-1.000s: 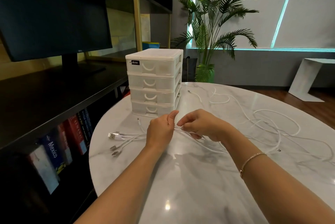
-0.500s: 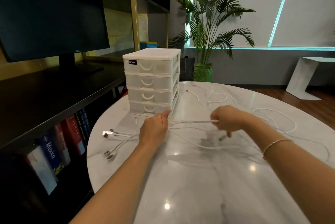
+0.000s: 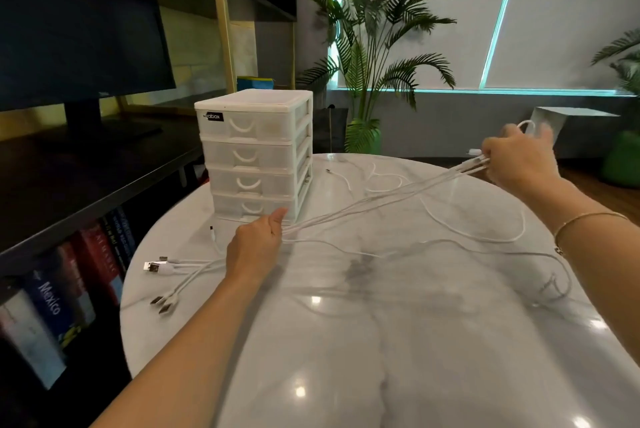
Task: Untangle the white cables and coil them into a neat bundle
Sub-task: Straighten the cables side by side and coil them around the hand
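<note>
Your left hand (image 3: 254, 247) pinches the white cables (image 3: 381, 201) low over the marble table (image 3: 363, 341), just in front of the drawer unit (image 3: 254, 154). Your right hand (image 3: 519, 161) grips the same strands raised off to the right, so several run taut and side by side between the two. To do this well, I'd keep the left pinch firm as an anchor and let the strands slide through the right fingers with even tension. Ease off if one drags behind. Slack loops (image 3: 485, 227) lie on the table under the span and could snag, so lift clear of them before you wind. The USB plugs (image 3: 162, 284) trail loose behind your left wrist, fanned near the table edge. The cords look thin, round and smooth, and the glossy tabletop should let them slip freely. The drawer unit is translucent plastic with curved pulls.
</note>
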{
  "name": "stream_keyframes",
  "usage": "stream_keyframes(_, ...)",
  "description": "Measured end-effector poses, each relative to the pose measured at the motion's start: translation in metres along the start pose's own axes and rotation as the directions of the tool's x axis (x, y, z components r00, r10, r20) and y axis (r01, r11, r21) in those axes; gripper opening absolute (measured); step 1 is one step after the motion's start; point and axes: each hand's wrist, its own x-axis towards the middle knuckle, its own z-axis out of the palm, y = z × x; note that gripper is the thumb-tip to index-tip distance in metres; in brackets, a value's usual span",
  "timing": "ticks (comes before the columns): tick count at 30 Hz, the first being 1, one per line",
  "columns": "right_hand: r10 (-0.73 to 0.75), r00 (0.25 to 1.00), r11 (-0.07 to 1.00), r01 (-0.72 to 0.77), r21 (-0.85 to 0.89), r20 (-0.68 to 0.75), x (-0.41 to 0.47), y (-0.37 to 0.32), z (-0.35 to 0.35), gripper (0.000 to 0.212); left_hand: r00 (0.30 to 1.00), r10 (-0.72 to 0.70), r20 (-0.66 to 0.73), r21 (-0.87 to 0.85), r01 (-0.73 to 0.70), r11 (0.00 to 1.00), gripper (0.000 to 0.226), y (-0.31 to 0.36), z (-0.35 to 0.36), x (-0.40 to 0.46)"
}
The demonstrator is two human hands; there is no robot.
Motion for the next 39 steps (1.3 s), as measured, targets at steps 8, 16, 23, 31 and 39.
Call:
stream_keyframes(8,0.103,0.971,0.994,-0.107,-0.005,-0.215,0.019,0.004,-0.014,0.015,1.000,-0.009,-0.021,0.021,0.010,1.000,0.060,0.002,0.003,0.001)
stream_keyframes(16,0.062,0.916,0.979,-0.132,0.154,0.396,-0.001,0.020,0.002,0.038,0.997,-0.047,-0.061,0.033,0.049,0.998,0.060,-0.006,0.000,0.004)
stream_keyframes(23,-0.028,0.800,0.681,-0.423,0.598,0.599,-0.013,0.042,0.010,0.102,0.993,-0.086,-0.078,0.028,0.089,0.996,0.055,-0.009,0.002,0.009)
stream_keyframes(31,-0.110,0.750,0.333,-0.590,0.735,0.652,-0.027,0.049,0.004,0.075,0.995,-0.077,-0.058,0.095,0.083,0.992,0.058,-0.012,0.007,0.008)
stream_keyframes(39,0.006,0.926,0.690,-0.276,0.669,0.377,-0.014,0.010,-0.022,0.029,0.997,-0.069,-0.036,0.129,0.073,0.989,0.059,-0.009,0.010,0.006)
